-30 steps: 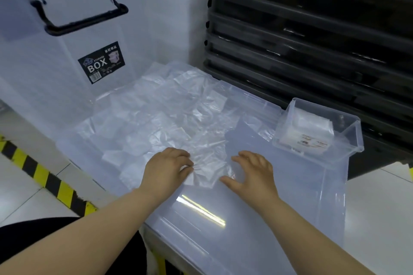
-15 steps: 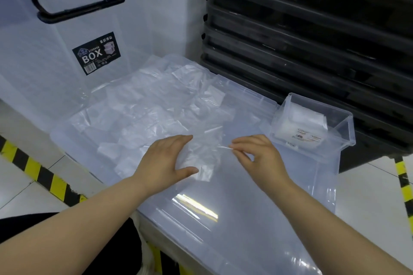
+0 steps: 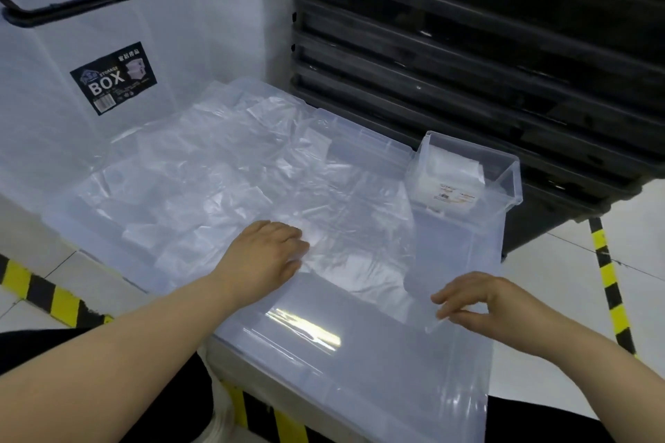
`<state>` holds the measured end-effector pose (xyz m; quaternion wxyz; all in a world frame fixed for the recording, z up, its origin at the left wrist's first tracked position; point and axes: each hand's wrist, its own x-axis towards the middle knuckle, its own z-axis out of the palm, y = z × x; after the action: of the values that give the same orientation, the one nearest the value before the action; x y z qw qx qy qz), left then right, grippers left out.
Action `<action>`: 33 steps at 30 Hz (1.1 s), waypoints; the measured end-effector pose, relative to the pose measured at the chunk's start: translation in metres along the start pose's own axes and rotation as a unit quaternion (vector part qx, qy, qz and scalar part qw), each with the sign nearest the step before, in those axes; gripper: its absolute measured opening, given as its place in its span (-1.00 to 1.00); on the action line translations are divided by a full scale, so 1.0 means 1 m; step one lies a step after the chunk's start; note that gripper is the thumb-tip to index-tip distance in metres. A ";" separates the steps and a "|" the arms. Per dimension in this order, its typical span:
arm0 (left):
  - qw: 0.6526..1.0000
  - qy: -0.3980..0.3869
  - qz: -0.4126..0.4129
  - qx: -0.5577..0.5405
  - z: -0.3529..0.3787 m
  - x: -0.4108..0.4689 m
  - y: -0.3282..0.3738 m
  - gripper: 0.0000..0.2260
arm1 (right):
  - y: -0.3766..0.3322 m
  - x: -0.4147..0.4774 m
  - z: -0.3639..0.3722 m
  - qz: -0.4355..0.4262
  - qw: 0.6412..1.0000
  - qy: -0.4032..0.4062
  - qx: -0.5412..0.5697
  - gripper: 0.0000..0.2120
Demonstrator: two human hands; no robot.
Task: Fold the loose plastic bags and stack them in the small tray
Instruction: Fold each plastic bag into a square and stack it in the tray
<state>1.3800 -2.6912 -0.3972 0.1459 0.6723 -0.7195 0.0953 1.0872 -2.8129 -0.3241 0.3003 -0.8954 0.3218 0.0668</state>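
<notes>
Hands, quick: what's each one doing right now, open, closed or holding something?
Left hand: open, fingers flat, pressing on the plastic bag.
Right hand: pinches that bag's near edge between thumb and fingers.

Both bare forearms reach forward from the lower edge; the left hand [image 3: 266,255] lies palm down, fingers nearly straight and close together. The right hand [image 3: 482,302] sits knuckles up, its thumb and curled fingers [image 3: 453,293] pinching a bag [image 3: 419,262].
</notes>
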 end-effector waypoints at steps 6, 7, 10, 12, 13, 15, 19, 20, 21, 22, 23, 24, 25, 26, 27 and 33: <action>0.998 -0.059 0.027 0.004 -0.003 0.018 0.010 -0.87 | -0.012 -0.001 0.008 0.070 0.988 0.019 -0.136 -0.64; 0.997 -0.063 0.032 0.016 -0.003 0.019 0.011 -0.89 | -0.021 0.001 0.009 0.056 0.987 0.039 -0.145 -0.62; 0.998 -0.051 0.032 0.020 -0.004 0.023 0.018 -0.79 | -0.046 0.014 0.031 -0.002 0.980 0.072 -0.185 -0.53; 0.999 -0.022 0.045 0.009 -0.009 0.025 0.022 -0.88 | -0.061 0.025 0.050 -0.011 0.974 0.093 -0.207 -0.44; 0.999 -0.007 0.048 -0.004 -0.013 0.026 0.026 -0.85 | -0.064 0.032 0.060 -0.009 0.969 0.117 -0.219 -0.39; 0.997 -0.007 0.058 -0.045 -0.018 0.025 0.037 -0.76 | -0.069 0.043 0.070 -0.009 0.961 0.148 -0.232 -0.27; 0.981 -0.111 0.073 -0.142 -0.021 0.009 0.052 -0.76 | -0.058 0.048 0.074 -0.028 0.957 0.182 -0.224 -0.58; 0.975 -0.139 0.061 -0.161 -0.025 0.008 0.054 -0.73 | -0.057 0.046 0.071 -0.024 0.965 0.164 -0.204 -0.69; 0.970 -0.165 0.039 -0.176 -0.030 0.008 0.055 -0.63 | -0.059 0.044 0.066 -0.008 0.975 0.143 -0.172 -0.81; 0.967 -0.185 0.008 -0.177 -0.034 0.007 0.055 -0.45 | -0.058 0.043 0.062 0.005 0.981 0.116 -0.156 -0.91; 0.961 -0.217 -0.013 -0.174 -0.037 0.003 0.055 -0.24 | -0.056 0.043 0.060 0.008 0.982 0.099 -0.160 -0.85; 0.950 -0.262 -0.023 -0.166 -0.039 0.000 0.054 -0.10 | -0.054 0.043 0.057 -0.002 0.984 0.092 -0.154 -0.79; 0.943 -0.292 -0.021 -0.162 -0.041 -0.001 0.055 -0.03 | -0.054 0.043 0.055 -0.004 0.985 0.088 -0.148 -0.78; 0.938 -0.311 -0.016 -0.153 -0.043 -0.002 0.056 -0.01 | -0.057 0.042 0.050 0.001 0.986 0.076 -0.147 -0.80; 0.938 -0.314 -0.010 -0.149 -0.043 -0.004 0.057 -0.03 | -0.058 0.042 0.048 0.004 0.987 0.061 -0.150 -0.80; 0.889 -0.303 -0.144 -0.313 -0.041 -0.005 0.045 -0.73 | -0.055 0.038 0.024 0.029 0.993 -0.065 -0.092 -0.75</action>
<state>1.3393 -2.6694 -0.3579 0.1356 0.6842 -0.6167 -0.3650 1.1533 -2.7857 -0.3279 0.2353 -0.9031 0.3203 0.1627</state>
